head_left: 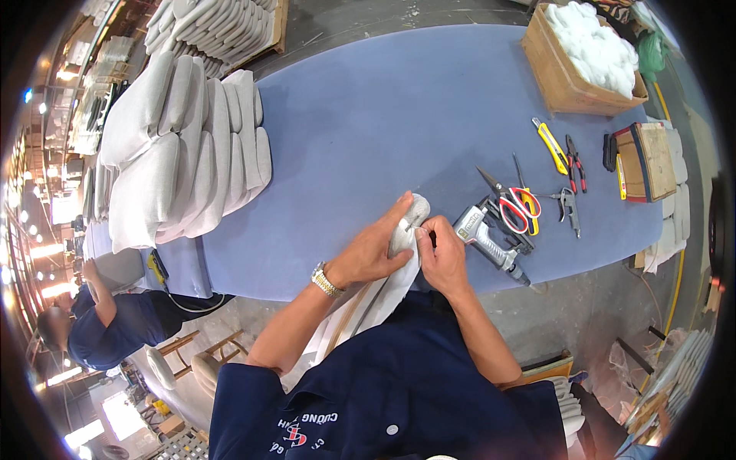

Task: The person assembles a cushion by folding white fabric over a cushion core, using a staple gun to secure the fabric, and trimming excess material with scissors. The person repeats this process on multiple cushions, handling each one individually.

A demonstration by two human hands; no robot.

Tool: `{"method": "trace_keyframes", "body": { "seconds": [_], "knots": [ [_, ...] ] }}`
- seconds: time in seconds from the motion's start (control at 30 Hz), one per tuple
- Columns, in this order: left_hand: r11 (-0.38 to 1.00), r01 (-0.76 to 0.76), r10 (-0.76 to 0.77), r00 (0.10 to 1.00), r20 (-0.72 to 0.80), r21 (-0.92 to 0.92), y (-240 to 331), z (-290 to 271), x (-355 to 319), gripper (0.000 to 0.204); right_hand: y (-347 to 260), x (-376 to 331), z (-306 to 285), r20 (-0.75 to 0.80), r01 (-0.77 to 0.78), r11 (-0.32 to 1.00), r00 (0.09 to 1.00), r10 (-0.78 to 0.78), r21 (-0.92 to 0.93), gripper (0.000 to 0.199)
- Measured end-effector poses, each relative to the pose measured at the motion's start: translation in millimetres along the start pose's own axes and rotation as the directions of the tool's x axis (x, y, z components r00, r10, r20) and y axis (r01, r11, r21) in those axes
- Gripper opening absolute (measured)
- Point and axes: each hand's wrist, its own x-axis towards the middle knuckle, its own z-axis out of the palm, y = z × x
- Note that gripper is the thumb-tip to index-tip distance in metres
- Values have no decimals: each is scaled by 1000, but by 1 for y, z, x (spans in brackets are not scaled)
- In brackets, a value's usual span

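Note:
A long, pale grey fabric-covered padded piece (pixel 415 211) is held on edge at the table's near side, its rounded end pointing away from me. A wooden strip shows along its lower part against my body. My left hand (pixel 368 249), with a metal watch at the wrist, wraps around the piece from the left. On the right, my right hand (pixel 445 254) pinches the cover near the rounded end; its fingertips partly hide the fabric there. A grey staple gun (pixel 484 236) lies just right of my right hand, and red-and-white-handled scissors (pixel 515 208) lie beyond it.
The blue-topped table (pixel 337 115) bears stacked grey cushions (pixel 188 146) at left and a cardboard box (pixel 548 65) of white stuffing at far right. A yellow utility knife (pixel 550 144), pliers (pixel 576 163) and an air blow gun (pixel 568 208) lie at right. A co-worker (pixel 115 326) is at left.

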Motion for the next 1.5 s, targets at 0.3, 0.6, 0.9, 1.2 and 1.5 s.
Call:
{"method": "trace_keyframes", "body": {
  "seconds": [0.3,0.6,0.9,1.2,1.5],
  "knots": [
    [965,12,53,970,-239,261,3,29,-21,82,3,-12,1,24,-111,983,994,108,144,12],
    [989,57,-23,970,-242,136,1,16,-22,77,14,-15,6,22,-161,952,987,161,261,30],
    [973,48,10,967,-253,225,7,23,-19,74,33,-18,8,86,-237,889,972,221,392,30],
    [936,228,77,610,-789,268,82,-26,-75,69,-105,54,25,187,102,827,952,-243,553,20],
    [713,447,409,361,-838,540,125,-55,-142,68,-200,109,41,445,595,643,465,-765,483,16]
  ]
}}
